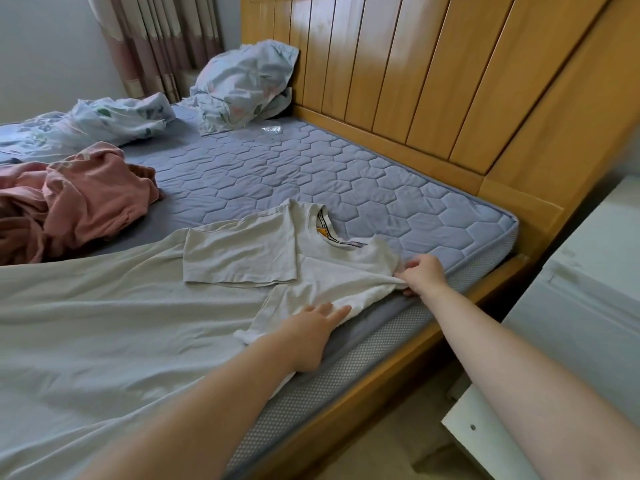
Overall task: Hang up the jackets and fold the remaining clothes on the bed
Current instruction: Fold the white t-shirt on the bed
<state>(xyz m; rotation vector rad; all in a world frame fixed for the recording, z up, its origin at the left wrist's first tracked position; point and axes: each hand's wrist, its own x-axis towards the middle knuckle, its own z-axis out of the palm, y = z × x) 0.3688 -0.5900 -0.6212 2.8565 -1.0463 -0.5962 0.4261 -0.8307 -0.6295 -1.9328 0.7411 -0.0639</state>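
On the near edge of the bed, in the head view, a white T-shirt (311, 268) lies spread out, its collar pointing toward the wooden headboard (415, 81). Part of it rests on the blue quilted mattress (311, 161) and part on a large pale sheet (104, 323) that covers the nearer side of the bed. One short sleeve is folded inward and lies flat across the shirt's front.

The left hand (311, 323) rests on the shirt's nearer edge, close to the mattress side, with its fingers straight and together, pressing the cloth flat. The right hand (420, 275) is at the shirt's shoulder by the mattress edge, its fingers and thumb curled and pinching a bunched fold of the white cloth. Both forearms are bare.

Farther across the bed a crumpled pink garment (86, 199) lies well apart from the shirt. Beyond it sits a heap of floral bedding (104, 119), and a pillow (242, 84) leans against the headboard. A striped curtain (162, 39) hangs behind the pillow. A white cabinet (588, 271) stands beside the bed on the right.
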